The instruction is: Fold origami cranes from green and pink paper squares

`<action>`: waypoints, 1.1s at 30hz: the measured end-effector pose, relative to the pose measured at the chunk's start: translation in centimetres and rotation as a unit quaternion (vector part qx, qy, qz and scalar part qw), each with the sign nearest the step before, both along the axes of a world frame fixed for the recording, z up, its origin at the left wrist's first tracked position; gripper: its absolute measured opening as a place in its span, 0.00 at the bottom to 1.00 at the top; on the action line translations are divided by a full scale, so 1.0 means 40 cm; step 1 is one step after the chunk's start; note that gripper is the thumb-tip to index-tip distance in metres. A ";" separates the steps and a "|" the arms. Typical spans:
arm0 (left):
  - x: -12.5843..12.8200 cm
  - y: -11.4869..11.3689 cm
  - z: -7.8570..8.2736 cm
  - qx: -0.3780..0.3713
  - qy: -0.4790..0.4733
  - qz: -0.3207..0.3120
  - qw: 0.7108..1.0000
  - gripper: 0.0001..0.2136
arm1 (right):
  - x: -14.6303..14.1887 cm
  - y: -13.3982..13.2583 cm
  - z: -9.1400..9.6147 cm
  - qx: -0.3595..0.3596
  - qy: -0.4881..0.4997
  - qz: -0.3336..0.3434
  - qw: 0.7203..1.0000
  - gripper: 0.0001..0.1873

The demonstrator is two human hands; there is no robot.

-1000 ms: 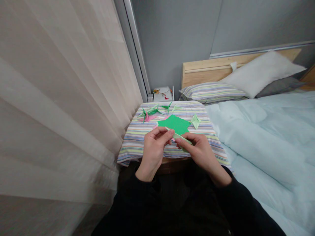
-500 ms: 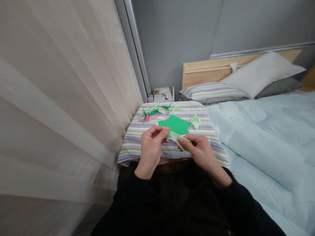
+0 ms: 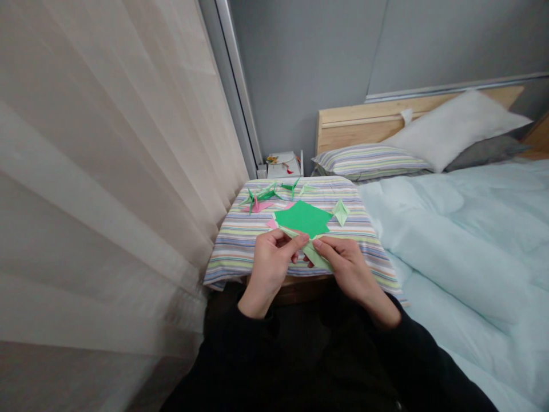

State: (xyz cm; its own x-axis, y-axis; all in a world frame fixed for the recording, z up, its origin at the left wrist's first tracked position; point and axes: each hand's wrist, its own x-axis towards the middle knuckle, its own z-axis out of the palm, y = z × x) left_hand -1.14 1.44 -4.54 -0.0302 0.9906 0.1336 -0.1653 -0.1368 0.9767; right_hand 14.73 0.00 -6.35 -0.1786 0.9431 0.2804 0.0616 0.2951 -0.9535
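Observation:
Both my hands pinch a narrow folded strip of light green paper (image 3: 312,252) above the near edge of a small table covered with a striped cloth (image 3: 240,234). My left hand (image 3: 271,264) grips its left end with thumb and fingers closed. My right hand (image 3: 346,266) holds the right part, thumb pressed on top. Just beyond my fingers lies a flat stack of bright green paper sheets (image 3: 302,217) with a pink sheet under it.
Several folded paper figures, green and pink (image 3: 261,198), sit at the table's far left, and a pale green folded piece (image 3: 341,212) at its right. A sheer curtain (image 3: 107,171) hangs on the left. A bed with light blue duvet (image 3: 463,240) and pillows lies to the right.
My hands have come closer together on the strip and its left end has tilted up toward the green sheets. The papers on the table have not moved.

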 end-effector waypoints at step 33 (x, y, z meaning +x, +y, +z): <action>0.023 -0.063 -0.048 -0.050 -0.043 -0.011 0.998 0.11 | -0.046 0.058 -0.026 -0.045 0.270 -0.082 0.958 0.11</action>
State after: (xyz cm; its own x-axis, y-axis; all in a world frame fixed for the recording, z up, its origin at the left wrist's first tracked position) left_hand -0.21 -1.06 -6.44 -0.0152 0.9994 0.0325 -0.2507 -0.0353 0.9674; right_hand 12.87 2.33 -7.39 0.1228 0.9707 0.2066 -0.4100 0.2392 -0.8801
